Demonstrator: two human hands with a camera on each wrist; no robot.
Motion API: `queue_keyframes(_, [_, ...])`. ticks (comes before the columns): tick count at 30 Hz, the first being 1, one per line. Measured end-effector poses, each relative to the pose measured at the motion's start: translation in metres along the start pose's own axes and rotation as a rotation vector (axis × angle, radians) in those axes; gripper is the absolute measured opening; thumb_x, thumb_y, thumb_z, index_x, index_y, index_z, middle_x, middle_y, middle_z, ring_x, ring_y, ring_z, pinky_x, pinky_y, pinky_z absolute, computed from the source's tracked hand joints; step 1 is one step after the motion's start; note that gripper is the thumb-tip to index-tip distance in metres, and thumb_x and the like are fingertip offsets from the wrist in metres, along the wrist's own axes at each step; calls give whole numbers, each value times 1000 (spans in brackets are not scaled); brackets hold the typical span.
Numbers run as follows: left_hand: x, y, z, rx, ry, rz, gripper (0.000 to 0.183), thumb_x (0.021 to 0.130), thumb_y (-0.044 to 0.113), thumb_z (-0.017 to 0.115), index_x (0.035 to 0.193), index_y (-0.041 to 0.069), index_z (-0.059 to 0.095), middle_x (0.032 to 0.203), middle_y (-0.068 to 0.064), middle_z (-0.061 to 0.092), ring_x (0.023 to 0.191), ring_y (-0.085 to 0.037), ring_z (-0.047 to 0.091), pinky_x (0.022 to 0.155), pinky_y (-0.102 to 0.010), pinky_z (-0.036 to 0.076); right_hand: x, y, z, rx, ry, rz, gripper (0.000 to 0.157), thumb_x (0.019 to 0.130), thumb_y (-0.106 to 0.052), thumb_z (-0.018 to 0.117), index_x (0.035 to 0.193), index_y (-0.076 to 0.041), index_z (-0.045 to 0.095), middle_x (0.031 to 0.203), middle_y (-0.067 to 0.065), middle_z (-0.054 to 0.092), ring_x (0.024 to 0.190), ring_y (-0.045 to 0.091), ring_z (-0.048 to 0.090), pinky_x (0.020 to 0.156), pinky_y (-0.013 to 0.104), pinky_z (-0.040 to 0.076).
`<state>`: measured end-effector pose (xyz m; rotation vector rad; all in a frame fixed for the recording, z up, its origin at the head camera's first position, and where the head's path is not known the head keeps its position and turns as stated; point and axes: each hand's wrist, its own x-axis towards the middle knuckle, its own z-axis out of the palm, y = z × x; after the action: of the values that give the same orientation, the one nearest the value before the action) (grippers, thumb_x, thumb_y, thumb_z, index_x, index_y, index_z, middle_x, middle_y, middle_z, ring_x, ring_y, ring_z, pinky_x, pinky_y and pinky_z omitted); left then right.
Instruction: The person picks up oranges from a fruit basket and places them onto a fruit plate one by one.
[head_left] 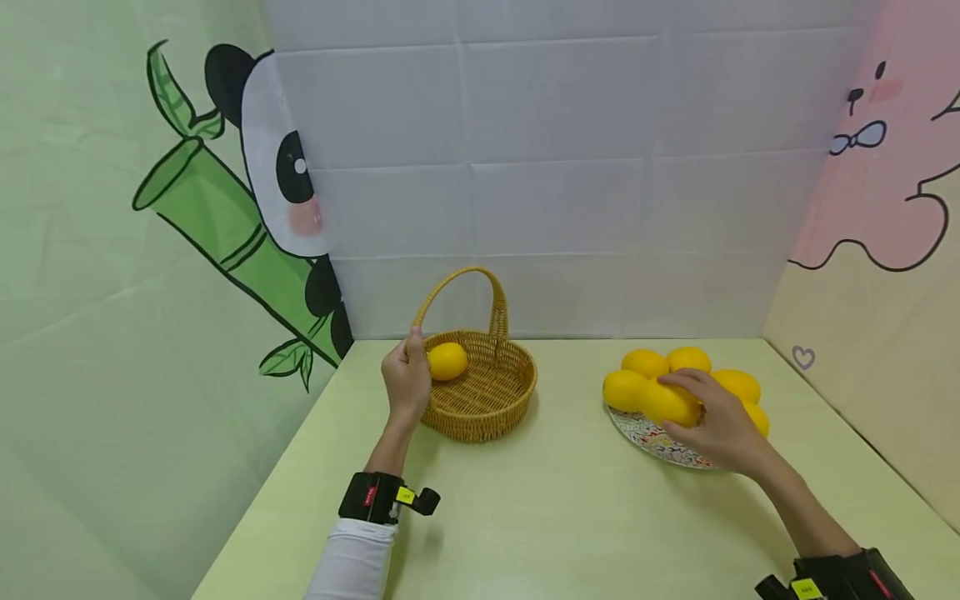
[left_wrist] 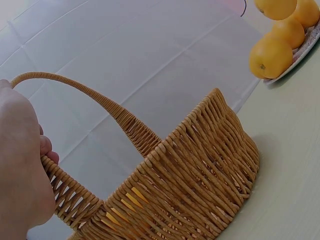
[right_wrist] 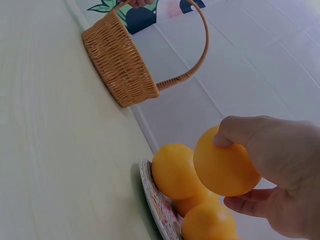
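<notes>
My left hand [head_left: 407,375] grips the wicker basket [head_left: 480,427] by the left side of its arched handle, low down near the rim. Inside the basket, against its left wall, lies one yellow lemon [head_left: 447,361]. Over on the right, my right hand [head_left: 716,421] holds another lemon [right_wrist: 225,162] between thumb and fingers. That lemon is over the front of the patterned plate [head_left: 660,442], and in the right wrist view it overlaps the fruit behind it. Several more lemons [head_left: 738,385] are piled on the plate, some partly hidden by my right hand.
Basket and plate both stand on a pale yellow-green table [head_left: 555,508], the plate to the right of the basket. A white cloth wall [head_left: 562,208] rises behind the table. Printed cartoon panels stand at the left and right sides.
</notes>
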<state>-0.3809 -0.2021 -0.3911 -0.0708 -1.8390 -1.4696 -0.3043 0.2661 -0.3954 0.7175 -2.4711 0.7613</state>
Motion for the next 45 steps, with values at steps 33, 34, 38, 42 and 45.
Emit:
queue_keyframes(33, [0,2,0,11,2,-10,64,106,54,45,58,14,36,50,3,30,42,-11,24,40,-22,16,-39,23,-7,-212,-17,-70,62,67,-6,88,126,-3,67,127,22,55,101,39,51,81,56,45])
queue_keyframes(34, [0,2,0,12,3,-10,64,106,55,45,58,14,36,50,3,30,42,-11,24,40,-22,16,-40,23,-7,-215,-17,-77,63,67,-6,88,126,-4,66,127,22,55,100,38,51,80,55,44])
queue_keyframes(38, [-1,2,0,9,3,-12,64,106,55,45,58,13,36,50,3,30,42,-11,25,40,-22,16,-43,22,-6,-223,-21,-88,63,66,-5,88,126,-4,66,126,22,55,101,38,50,81,53,43])
queue_keyframes(42, [-1,2,0,7,2,-14,64,106,55,45,58,13,37,50,3,31,42,-11,25,40,-22,16,-47,21,-4,-235,-27,-78,65,66,-5,89,127,-5,66,128,23,56,103,40,50,83,55,43])
queue_keyframes(45, [-1,2,0,6,-2,-11,64,106,55,45,58,14,37,50,3,30,42,-11,25,40,-22,16,-49,22,-3,-248,-29,-68,65,66,-6,88,127,-5,67,128,24,56,104,41,50,83,57,44])
